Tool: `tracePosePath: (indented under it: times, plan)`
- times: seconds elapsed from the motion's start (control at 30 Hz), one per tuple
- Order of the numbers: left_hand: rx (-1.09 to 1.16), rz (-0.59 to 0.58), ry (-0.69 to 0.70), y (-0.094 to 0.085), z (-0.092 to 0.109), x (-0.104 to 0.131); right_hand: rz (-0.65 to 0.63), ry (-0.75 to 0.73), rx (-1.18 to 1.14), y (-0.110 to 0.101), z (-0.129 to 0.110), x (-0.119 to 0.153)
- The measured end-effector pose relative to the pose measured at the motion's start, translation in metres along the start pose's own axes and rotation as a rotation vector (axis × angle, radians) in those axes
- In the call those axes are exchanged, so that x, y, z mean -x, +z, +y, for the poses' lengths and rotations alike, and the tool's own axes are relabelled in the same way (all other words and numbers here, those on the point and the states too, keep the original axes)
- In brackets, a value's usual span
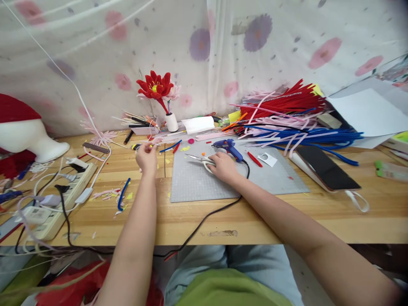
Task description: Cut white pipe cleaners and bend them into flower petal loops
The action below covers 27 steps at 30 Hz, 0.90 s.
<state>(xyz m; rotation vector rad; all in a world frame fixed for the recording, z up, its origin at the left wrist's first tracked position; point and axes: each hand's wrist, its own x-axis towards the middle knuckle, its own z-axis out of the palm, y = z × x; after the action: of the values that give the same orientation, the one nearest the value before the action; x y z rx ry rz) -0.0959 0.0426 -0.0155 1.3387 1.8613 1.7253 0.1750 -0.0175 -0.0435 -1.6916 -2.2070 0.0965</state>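
My right hand (224, 167) has its fingers on the handles of a pair of scissors (200, 159), whose blades point left over the grey cutting mat (197, 182). Left of the mat, my left hand (146, 158) is closed in a pinch; what sits between its fingertips is too small to make out. A blue glue gun (230, 148) lies on the mat just beyond my right hand. Close to my left hand are a blue pipe cleaner piece (170, 146) and a red piece (177, 147). Farther right on the mat rests a red pen-like tool (254, 159).
A red flower (155, 87) stands in a white vase (171, 122) at the back. Bundled pipe cleaners (283, 104) fill the back right. A phone (328, 168) leans on a stand at right. A power strip (68, 199) with tangled cords and a foam head (38, 136) occupy the left.
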Motion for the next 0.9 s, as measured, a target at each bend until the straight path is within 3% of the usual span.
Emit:
tracePosePath:
  times: [0.17,0.33,0.57,0.77,0.9]
  plan:
    - [0.033,-0.162,-0.087,0.031,-0.018,0.048,-0.154,-0.081,0.091,0.001,-0.028,-0.053]
    - [0.04,-0.158,-0.147,0.023,-0.037,0.054,-0.196,-0.113,0.112,0.019,-0.043,-0.094]
    - [0.031,-0.107,-0.086,0.021,-0.048,0.049,-0.185,-0.1,0.079,0.03,-0.059,-0.097]
    - [-0.064,-0.045,0.008,0.02,-0.042,0.049,-0.18,-0.075,0.077,0.032,-0.073,-0.104]
    - [-0.095,-0.066,0.04,0.015,-0.037,0.052,-0.161,-0.071,0.071,0.036,-0.087,-0.113]
